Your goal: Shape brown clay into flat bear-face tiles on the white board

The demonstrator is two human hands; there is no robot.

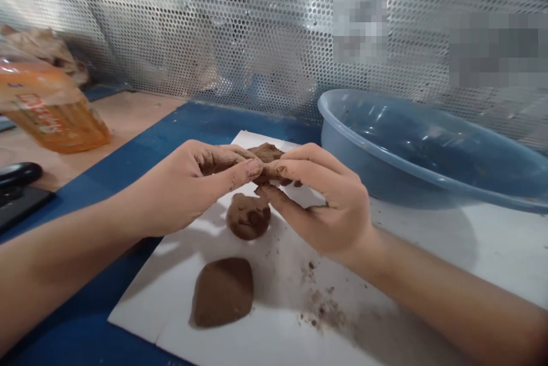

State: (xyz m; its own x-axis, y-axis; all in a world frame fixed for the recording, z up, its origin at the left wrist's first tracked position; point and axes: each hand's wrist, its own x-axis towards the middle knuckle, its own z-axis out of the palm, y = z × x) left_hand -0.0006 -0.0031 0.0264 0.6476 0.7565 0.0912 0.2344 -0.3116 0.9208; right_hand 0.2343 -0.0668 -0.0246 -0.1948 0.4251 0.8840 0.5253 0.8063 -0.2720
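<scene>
Between my two hands, over the white board [180, 297], is some brown clay. My left hand [201, 183] has its thumb and fingers pinched on a piece of clay, and the fingers are smeared with it. My right hand [325, 200] pinches clay at the same spot, its thumb lower and its fingertips dirty. Just beneath the hands sits a small rounded clay figure [249, 217] with marks pressed into its top. Nearer to me lies a flat, smooth clay slab [225, 292]. A rough clay lump [266, 152] shows behind the fingers, partly hidden.
A large blue plastic basin [385, 172] stands at the right. Clay crumbs [323, 309] are scattered on the board. At the left are an orange liquid pouch [55, 109] and a black object [21, 194]. A perforated metal panel [257, 29] rises behind the blue surface [171, 132].
</scene>
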